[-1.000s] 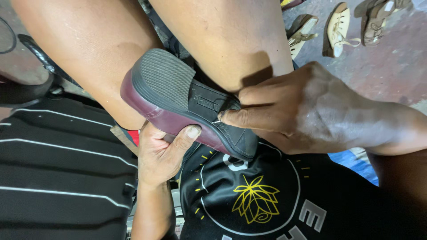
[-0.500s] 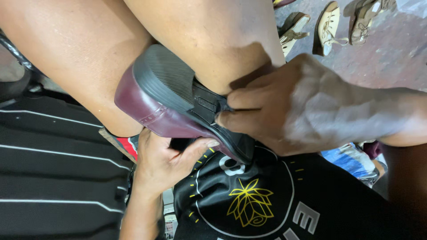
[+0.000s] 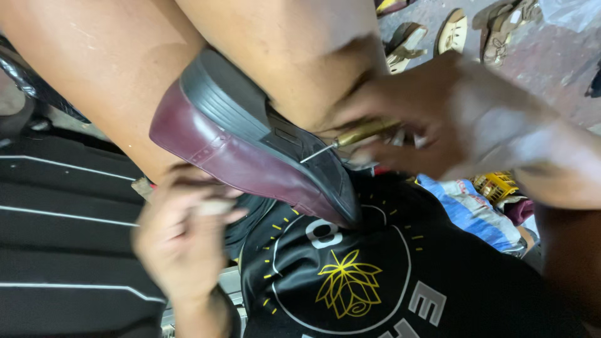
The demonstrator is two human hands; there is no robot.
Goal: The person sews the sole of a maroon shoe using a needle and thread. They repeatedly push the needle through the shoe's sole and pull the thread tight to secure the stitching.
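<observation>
The right hand (image 3: 463, 119) grips a brass-handled awl (image 3: 350, 136); its metal tip touches the dark sole of the maroon shoe (image 3: 250, 150), which rests sole-up between the knees. The blurred left hand (image 3: 181, 238) sits just below the shoe; its grip cannot be determined.

You are wearing a black shirt (image 3: 388, 288) bearing a yellow flower print and white ring; your arms are showing bare, sleeveless.
</observation>
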